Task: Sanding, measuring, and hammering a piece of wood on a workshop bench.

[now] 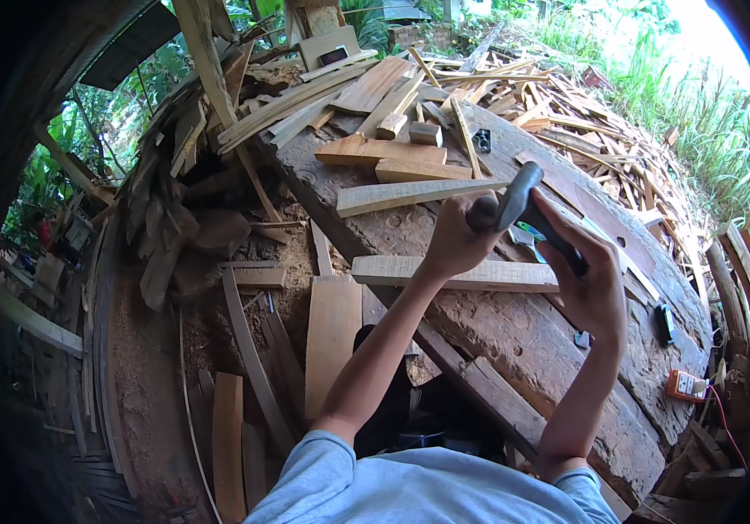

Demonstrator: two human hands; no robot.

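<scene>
Dark curved tool [523, 210]: one, above the workbench [567, 341] | left hand [455, 236] clamped on its end | right hand [589, 284] clamped on its handle | both arms raised.

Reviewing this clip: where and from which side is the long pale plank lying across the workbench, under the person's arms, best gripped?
Judging by its pose, grip the pale plank at its left end, from the left: that end overhangs the worn workbench, clear of the left hand and right hand holding the dark tool.

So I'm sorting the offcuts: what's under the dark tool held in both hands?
Under the dark tool, gripped by the left hand and right hand, a pale wooden strip lies on the rough workbench. The hands cover the strip's far end.
</scene>
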